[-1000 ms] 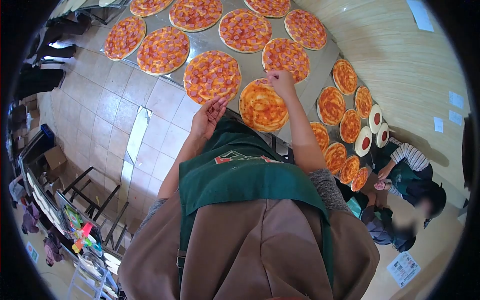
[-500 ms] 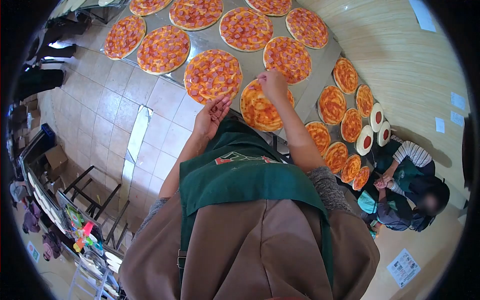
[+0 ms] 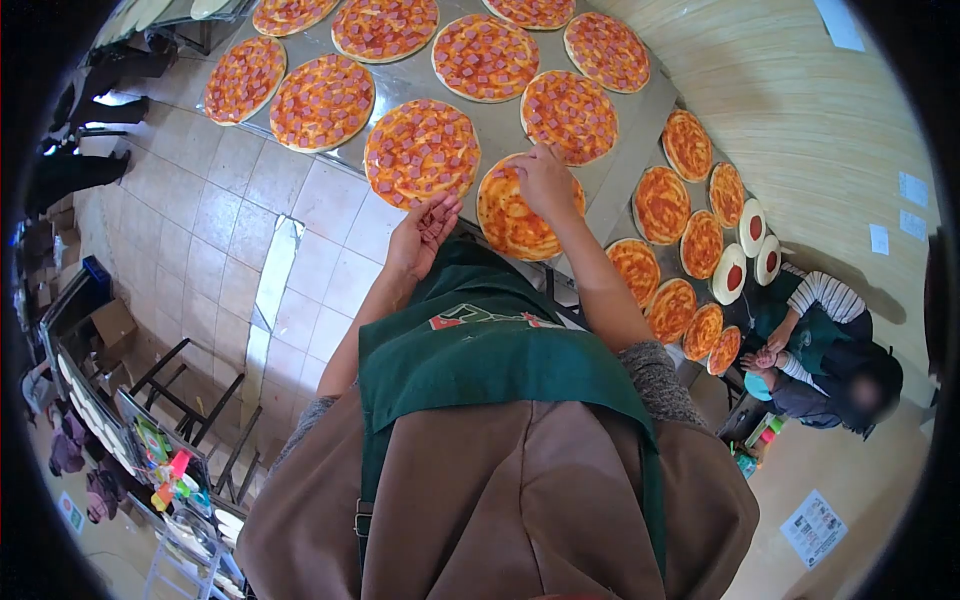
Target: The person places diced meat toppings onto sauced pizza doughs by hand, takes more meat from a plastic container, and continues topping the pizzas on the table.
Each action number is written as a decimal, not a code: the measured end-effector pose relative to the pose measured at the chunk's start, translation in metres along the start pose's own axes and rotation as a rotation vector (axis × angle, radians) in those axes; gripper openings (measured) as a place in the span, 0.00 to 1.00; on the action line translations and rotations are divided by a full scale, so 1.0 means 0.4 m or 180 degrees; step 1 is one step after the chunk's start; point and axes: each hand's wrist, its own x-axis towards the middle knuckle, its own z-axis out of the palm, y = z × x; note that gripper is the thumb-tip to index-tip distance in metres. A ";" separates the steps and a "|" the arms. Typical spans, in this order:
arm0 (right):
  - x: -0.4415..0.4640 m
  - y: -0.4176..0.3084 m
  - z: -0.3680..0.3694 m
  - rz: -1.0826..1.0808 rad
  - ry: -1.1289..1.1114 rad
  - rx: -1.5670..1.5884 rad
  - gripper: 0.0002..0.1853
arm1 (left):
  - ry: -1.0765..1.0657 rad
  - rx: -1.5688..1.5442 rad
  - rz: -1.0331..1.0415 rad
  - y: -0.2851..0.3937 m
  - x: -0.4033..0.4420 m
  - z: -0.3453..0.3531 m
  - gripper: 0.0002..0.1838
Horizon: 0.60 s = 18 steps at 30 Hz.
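Observation:
My left hand is cupped palm up at the table's front edge, just below a pizza topped with ham cubes. Small reddish pieces that look like diced ham lie in its curled fingers. My right hand is over the upper right part of a pizza that shows sauce and cheese but no ham cubes. Its fingers are pinched together, pointing down and away, and whatever is in them is hidden. Right behind that hand lies another ham-topped pizza.
Several ham pizzas cover the metal table. Along the wall at right sit several sauced pizzas and pale dough rounds with red centres. A co-worker in a striped sleeve stands there. A black metal stand is on the tiled floor at left.
The view has shifted slightly. My right hand has moved a little down over the pizza without ham cubes; my left hand stays cupped. The co-worker at right has shifted position.

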 end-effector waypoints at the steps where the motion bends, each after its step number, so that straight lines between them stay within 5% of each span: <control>1: -0.005 -0.002 0.004 -0.0079 -0.0066 0.0017 0.10 | -0.0001 0.0016 0.0002 0.001 0.001 0.000 0.21; 18: -0.077 -0.143 -0.022 -0.0431 -0.0273 0.0817 0.10 | -0.0433 0.0470 -0.0256 -0.061 0.057 0.056 0.19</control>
